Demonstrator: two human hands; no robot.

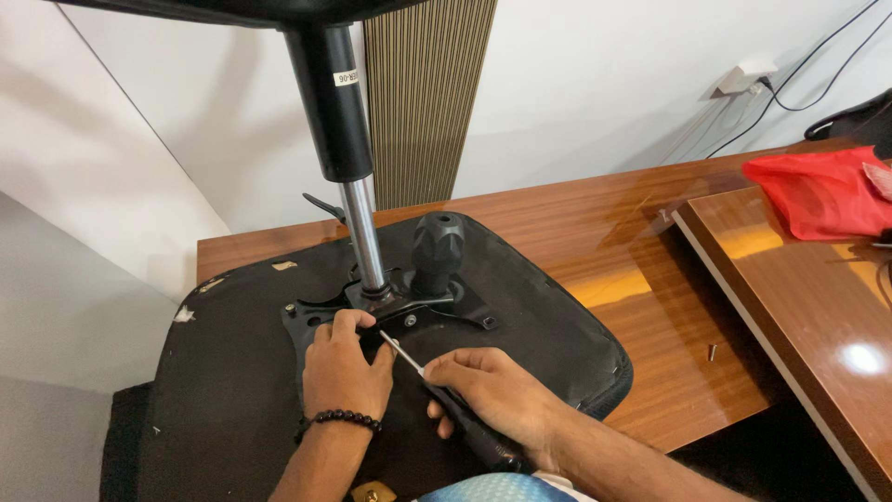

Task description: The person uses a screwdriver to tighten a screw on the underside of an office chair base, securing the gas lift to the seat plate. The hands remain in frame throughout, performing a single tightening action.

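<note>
I see my right hand (497,386) closed around a screwdriver (444,400). Its long thin shaft points to about 10 o'clock, and the tip goes in under my left hand (342,367). That hand is curled down on the black metal plate (390,307) on the upside-down chair seat (232,372), which lies on the worktop (650,270). The left hand is nearer the plate. The gas lift pole (358,223) stands up at 12 o'clock from both hands.
</note>
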